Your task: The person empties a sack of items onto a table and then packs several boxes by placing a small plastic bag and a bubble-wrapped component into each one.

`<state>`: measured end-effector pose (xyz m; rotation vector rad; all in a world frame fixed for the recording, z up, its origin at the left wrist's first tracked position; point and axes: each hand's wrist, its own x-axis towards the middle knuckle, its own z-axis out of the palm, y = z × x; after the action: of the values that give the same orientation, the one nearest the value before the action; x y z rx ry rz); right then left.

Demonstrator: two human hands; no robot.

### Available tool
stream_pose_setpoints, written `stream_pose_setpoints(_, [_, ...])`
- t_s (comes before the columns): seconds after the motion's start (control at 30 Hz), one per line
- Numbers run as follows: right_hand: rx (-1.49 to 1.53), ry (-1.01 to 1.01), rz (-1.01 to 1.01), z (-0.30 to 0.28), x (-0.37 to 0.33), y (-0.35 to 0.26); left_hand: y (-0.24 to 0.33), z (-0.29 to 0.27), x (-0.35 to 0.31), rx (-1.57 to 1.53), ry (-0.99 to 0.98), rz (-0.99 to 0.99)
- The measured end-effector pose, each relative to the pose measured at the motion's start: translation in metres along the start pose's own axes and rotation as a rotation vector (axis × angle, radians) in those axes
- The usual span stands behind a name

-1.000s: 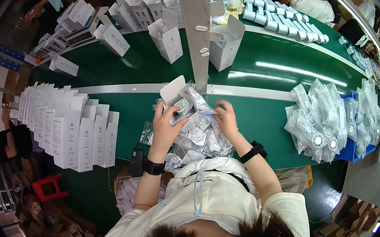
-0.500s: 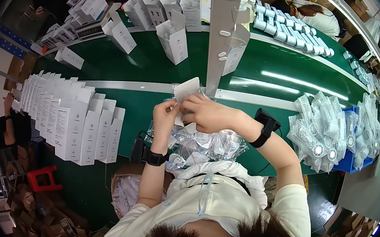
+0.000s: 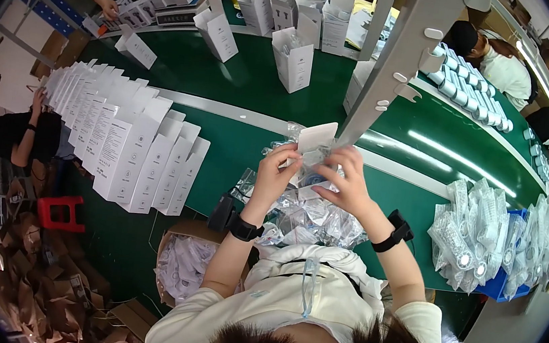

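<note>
In front of my body is a small white carton [image 3: 317, 138], its top flap raised and clear plastic showing around its opening. My left hand [image 3: 277, 174] pinches the carton's left side, thumb and fingers closed. On the other side, my right hand [image 3: 349, 183] has its fingers spread and curved, with the fingertips close to the carton's opening. Whether they touch it I cannot tell. Below both hands lies a heap of small clear plastic bags [image 3: 333, 224] with pale and dark items inside, partly hidden by my wrists.
Upright white cartons [image 3: 121, 147] stand in a row on the left. Bubble-wrapped parts [image 3: 467, 234] are heaped near a blue bin [image 3: 502, 285] on the right. A slanted metal post [image 3: 395, 63] rises beyond my hands. Another person [image 3: 15, 125] is at the far left.
My right hand has drawn back to the right from the carton and its fingers have spread. My left hand still grips the carton. The whole view has turned and shifted.
</note>
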<state>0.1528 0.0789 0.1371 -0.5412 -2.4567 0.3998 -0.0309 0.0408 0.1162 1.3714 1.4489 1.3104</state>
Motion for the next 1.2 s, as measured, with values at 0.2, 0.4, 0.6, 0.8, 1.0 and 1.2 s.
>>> stream_pose_setpoints(0.2, [0.689, 0.339, 0.650, 0.057, -0.033, 0.015, 0.042, -0.016, -0.015, 0.083, -0.078, 0.158])
stream_pose_setpoints(0.4, [0.757, 0.448, 0.761, -0.006, -0.082, 0.020, 0.085, -0.195, -0.012, 1.780, 0.592, -0.150])
stream_pose_setpoints(0.6, [0.837, 0.838, 0.727, -0.068, -0.108, 0.067, 0.082, -0.232, -0.040, 1.858, 0.331, -0.418])
stream_pose_setpoints(0.8, [0.484, 1.053, 0.731, -0.094, -0.103, 0.200, 0.089, -0.056, -0.044, 1.076, -0.329, 0.089])
stream_pose_setpoints(1.0, [0.129, 0.957, 0.757, -0.089, -0.108, 0.227, 0.031, 0.049, -0.058, 1.183, -0.391, 0.029])
stream_pose_setpoints(1.2, [-0.499, -0.072, 1.235, -0.139, -0.223, 0.119, -0.005, 0.026, -0.013, 0.925, -0.422, -0.135])
